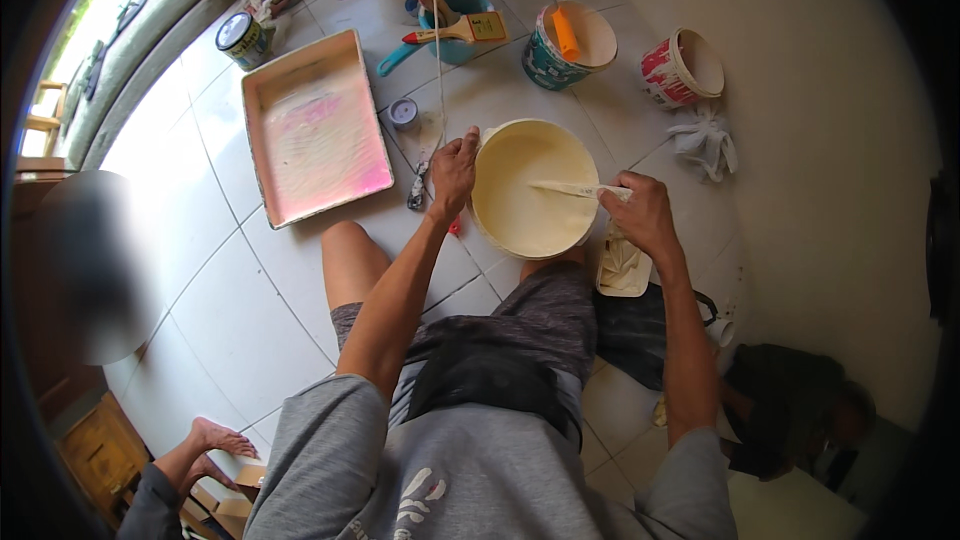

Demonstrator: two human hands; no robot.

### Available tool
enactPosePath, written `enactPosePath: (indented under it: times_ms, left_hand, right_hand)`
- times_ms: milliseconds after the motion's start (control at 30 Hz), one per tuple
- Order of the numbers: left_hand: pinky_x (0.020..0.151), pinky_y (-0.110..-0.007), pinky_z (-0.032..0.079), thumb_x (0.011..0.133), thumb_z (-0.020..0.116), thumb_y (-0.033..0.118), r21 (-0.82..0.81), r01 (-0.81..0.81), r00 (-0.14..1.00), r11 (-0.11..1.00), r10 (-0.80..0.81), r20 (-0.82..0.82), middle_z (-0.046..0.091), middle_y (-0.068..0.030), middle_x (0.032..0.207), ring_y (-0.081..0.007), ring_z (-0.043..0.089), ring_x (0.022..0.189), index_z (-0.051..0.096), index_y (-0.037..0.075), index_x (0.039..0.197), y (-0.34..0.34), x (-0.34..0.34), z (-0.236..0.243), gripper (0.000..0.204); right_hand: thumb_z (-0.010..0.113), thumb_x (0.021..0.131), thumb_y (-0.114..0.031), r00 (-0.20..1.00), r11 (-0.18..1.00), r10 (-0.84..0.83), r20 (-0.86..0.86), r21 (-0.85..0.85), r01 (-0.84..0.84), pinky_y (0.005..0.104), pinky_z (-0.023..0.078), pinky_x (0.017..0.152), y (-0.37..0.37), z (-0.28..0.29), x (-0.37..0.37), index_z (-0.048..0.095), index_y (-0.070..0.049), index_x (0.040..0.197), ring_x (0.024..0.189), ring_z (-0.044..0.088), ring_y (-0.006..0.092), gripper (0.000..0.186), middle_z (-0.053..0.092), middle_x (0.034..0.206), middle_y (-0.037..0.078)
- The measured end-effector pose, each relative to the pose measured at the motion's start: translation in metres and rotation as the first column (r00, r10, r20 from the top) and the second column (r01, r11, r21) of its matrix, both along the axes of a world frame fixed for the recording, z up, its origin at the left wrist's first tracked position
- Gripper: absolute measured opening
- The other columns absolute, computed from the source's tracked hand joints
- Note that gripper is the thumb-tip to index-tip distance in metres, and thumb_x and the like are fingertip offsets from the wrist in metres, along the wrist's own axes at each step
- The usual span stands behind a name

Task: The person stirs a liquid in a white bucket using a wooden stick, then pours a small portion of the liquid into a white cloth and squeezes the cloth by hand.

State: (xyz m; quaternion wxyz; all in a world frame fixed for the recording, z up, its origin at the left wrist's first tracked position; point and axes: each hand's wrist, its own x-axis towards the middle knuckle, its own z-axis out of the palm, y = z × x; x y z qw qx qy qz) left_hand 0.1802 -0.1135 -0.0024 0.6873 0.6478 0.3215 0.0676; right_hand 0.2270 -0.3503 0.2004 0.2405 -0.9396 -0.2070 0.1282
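Observation:
I crouch on a tiled floor over a round bucket (500, 225) filled with cream paint. My left hand (453, 172) grips the bucket's left rim. My right hand (640, 212) holds a paint-covered stirring stick (572, 189) that lies across the paint surface, its tip reaching toward the bucket's middle. A cream-smeared lid or card (622, 270) lies on the floor just under my right wrist.
A paint tray (262, 130) streaked pink and cream lies to the left. Behind the bucket stand a teal tub with a brush (470, 28), a pail with an orange roller (565, 40), a red-and-white cup (682, 68), small tins (241, 37) and white gloves (705, 138). Another person's bare foot (215, 437) shows at lower left.

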Motion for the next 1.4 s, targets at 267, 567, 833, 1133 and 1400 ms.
enactPosePath:
  times_ms: [267,567,833,1133,1400]
  left_hand:
    - [0.053,-0.032,0.038,0.094,0.053,0.047,0.08,0.008,0.994,0.997,-0.016,0.105,0.047,-0.0044,0.054,-0.0129,0.041,0.053,0.055,-0.001,0.066,-0.004,-0.004,0.011,0.056]
    - [0.052,-0.03,0.038,0.094,0.053,0.046,-0.085,-0.007,0.996,0.996,0.014,0.089,0.048,-0.001,0.055,-0.0104,0.041,0.054,0.056,0.0,0.067,-0.004,-0.001,0.011,0.053]
    - [0.05,-0.025,0.035,0.097,0.053,0.036,-0.074,0.025,0.994,0.997,-0.017,0.111,0.047,0.0046,0.061,-0.0047,0.039,0.056,0.059,0.001,0.071,-0.002,-0.001,0.005,0.044]
    - [0.052,-0.03,0.035,0.096,0.052,0.041,-0.005,0.043,0.995,0.999,-0.043,0.089,0.045,-0.0002,0.058,-0.0097,0.039,0.056,0.054,-0.002,0.069,-0.002,-0.003,0.017,0.051]
    - [0.052,-0.031,0.033,0.095,0.051,0.046,-0.008,0.028,0.992,1.0,-0.027,0.123,0.04,-0.0012,0.056,-0.0117,0.035,0.055,0.051,0.0,0.065,-0.002,-0.001,0.013,0.055]
  right_hand:
    - [0.063,0.079,-0.023,0.996,0.994,0.032,-0.08,0.103,-0.024,0.0452,0.05,0.067,0.046,-0.097,-0.003,0.063,0.001,0.087,0.072,0.063,0.04,0.025,0.063,0.073,0.023]
    - [0.062,0.079,-0.022,0.93,0.944,0.313,-0.192,-0.045,-0.327,0.0476,0.05,0.068,0.041,-0.079,-0.037,0.06,0.001,0.085,0.072,0.062,0.0429,0.024,0.061,0.07,0.025]
    - [0.064,0.075,-0.019,0.983,0.946,0.183,-0.021,-0.269,-0.182,0.0482,0.051,0.071,0.014,-0.062,-0.012,0.063,0.002,0.08,0.074,0.063,0.0417,0.021,0.063,0.073,0.025]
    - [0.064,0.079,-0.021,0.992,0.934,0.108,0.064,-0.348,-0.08,0.0472,0.052,0.069,0.001,-0.067,0.003,0.064,0.002,0.084,0.073,0.064,0.0404,0.023,0.064,0.075,0.024]
    - [0.062,0.077,-0.024,0.976,0.97,0.09,-0.199,-0.204,-0.131,0.0472,0.051,0.07,-0.01,-0.069,-0.026,0.063,0.002,0.079,0.074,0.062,0.043,0.027,0.062,0.073,0.025]
